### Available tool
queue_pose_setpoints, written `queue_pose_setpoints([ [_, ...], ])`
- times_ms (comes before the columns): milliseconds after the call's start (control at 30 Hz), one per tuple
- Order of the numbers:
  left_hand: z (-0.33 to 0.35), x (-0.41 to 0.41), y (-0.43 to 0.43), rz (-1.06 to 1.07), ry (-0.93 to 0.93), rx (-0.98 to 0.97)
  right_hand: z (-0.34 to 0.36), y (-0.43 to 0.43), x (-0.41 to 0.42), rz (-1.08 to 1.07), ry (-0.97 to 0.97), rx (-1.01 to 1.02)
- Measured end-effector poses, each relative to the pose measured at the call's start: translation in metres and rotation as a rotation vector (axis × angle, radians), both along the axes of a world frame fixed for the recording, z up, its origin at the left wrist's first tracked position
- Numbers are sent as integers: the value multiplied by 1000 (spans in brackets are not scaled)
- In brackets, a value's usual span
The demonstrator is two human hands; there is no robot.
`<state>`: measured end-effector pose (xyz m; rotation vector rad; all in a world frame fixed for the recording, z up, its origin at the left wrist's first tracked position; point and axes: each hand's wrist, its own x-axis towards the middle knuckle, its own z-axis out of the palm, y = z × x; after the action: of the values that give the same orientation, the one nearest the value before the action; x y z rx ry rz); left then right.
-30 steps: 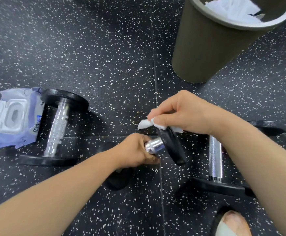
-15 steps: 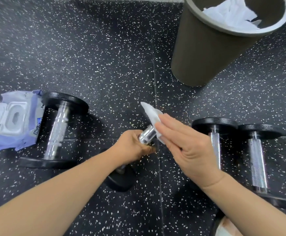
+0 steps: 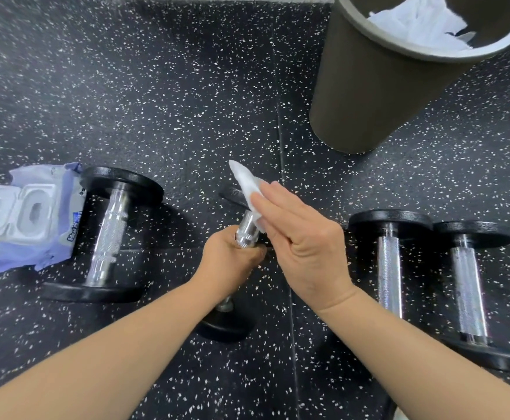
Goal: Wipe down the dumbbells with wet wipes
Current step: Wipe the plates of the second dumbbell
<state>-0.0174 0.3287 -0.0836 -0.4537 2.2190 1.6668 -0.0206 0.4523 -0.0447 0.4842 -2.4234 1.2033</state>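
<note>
The tilted dumbbell (image 3: 247,228) sits mid-floor, its chrome handle gripped by the left hand (image 3: 229,259), fingers curled round it. The right hand (image 3: 302,237), fingers straight, presses a white wipe (image 3: 247,181) against its upper end. A second dumbbell (image 3: 108,237) lies left, touching the wipes pack (image 3: 26,216). A pair of dumbbells (image 3: 388,262) lies right, near the bin (image 3: 369,86).

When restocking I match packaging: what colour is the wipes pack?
Wipes pack: pale purple, greyish lid; head view.
</note>
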Motion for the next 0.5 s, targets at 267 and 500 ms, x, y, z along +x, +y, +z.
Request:
queue_pose_setpoints([
  [267, 0, 6, 5, 70, -66, 111, -9, 12, 23, -69, -278, -385],
  [500, -3, 7, -3, 131, -61, 70, -4, 9, 24, -215, -475, -506],
])
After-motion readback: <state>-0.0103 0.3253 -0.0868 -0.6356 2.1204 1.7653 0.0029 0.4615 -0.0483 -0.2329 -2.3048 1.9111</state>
